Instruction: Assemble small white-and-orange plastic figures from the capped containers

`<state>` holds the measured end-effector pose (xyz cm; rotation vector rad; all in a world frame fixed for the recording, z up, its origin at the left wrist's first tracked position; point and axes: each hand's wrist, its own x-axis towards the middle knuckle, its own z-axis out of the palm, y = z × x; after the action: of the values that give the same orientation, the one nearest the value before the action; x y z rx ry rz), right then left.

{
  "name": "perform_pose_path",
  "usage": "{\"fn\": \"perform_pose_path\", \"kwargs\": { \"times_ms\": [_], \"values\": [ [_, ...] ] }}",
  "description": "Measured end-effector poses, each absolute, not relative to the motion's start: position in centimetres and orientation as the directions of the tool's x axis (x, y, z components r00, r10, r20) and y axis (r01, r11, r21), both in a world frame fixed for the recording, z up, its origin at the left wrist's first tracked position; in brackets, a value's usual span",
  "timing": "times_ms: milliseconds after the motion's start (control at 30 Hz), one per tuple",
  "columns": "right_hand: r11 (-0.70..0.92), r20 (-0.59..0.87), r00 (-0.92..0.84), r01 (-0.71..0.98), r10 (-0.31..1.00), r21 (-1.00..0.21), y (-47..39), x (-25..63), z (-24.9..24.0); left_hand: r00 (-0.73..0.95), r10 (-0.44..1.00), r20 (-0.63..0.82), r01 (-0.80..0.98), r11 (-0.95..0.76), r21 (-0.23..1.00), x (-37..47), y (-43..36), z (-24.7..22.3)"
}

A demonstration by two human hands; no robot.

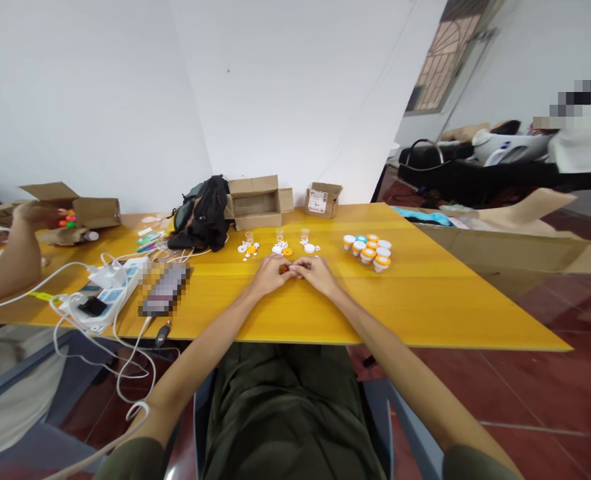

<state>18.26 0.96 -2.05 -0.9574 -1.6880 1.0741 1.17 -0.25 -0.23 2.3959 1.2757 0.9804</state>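
Yellow wood-look table (295, 317) up against a white wall (285, 87). Low in front of the jars and off to their left: small glossy amber-brown piece (284, 269), pinched narrow in the left hand (269, 273). Right hand (319, 273) right up against it, fingertips bunched close together; can't tell whether gripping the piece too or just steadying it. Too small and covered to say what exactly.

Just beyond the hands, left of the jars: three small clear plastic cups (280, 235) in a row, each with loose white and orange discs (288, 252) and tiny white bits in front.

Landmark itself: cluster of around ten white jars with orange, white and teal lids (368, 254). Progress, as far as visible: cluster seems finished, lids on; clear cups and loose discs probably left to deal with; amber piece apparently midway.

Behind, left of the jars: open brown cardboard box (255, 221), then black backpack (205, 217).
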Motion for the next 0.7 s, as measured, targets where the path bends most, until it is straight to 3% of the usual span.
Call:
{"fn": "perform_pose_path", "kwargs": {
  "times_ms": [267, 700],
  "values": [
    [0.322, 0.264, -0.296, 0.167, 0.918, -0.932, 1.02, 18.36, -2.11, 0.408, 0.811, 0.42, 0.67, -0.578, 0.465, 1.14, -0.3, -0.13],
    [0.378, 0.32, -0.262, 0.216, 0.91, -0.9, 1.24, 18.55, -2.45, 0.358, 0.82, 0.447, 0.642, -0.564, 0.519, 0.85, 0.08, -0.44]
  ]
}}
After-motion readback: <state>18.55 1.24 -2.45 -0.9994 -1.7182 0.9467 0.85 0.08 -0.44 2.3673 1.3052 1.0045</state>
